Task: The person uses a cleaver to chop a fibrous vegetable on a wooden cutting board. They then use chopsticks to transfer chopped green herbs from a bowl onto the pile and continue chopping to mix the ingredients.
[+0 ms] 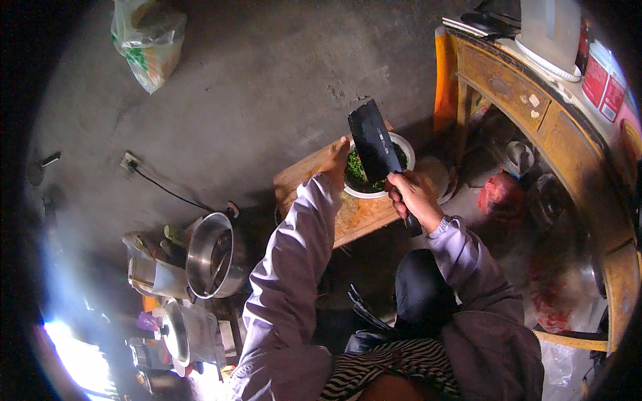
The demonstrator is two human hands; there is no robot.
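Note:
My right hand is closed around the handle of a black cleaver. Its broad blade is raised over a round white bowl, hiding part of what is inside. Chopped green leaves show in the bowl to the left of the blade. At the bowl's left rim is my left hand; most of its fingers are hidden, so its grip is unclear. Under the bowl lies a wooden cutting board with wet orange-brown patches.
A wooden desk with drawers curves along the right, a red bag beneath it. To the left stand a deep steel pot and a lidded pot. A black cord runs from a wall socket. A plastic bag hangs upper left.

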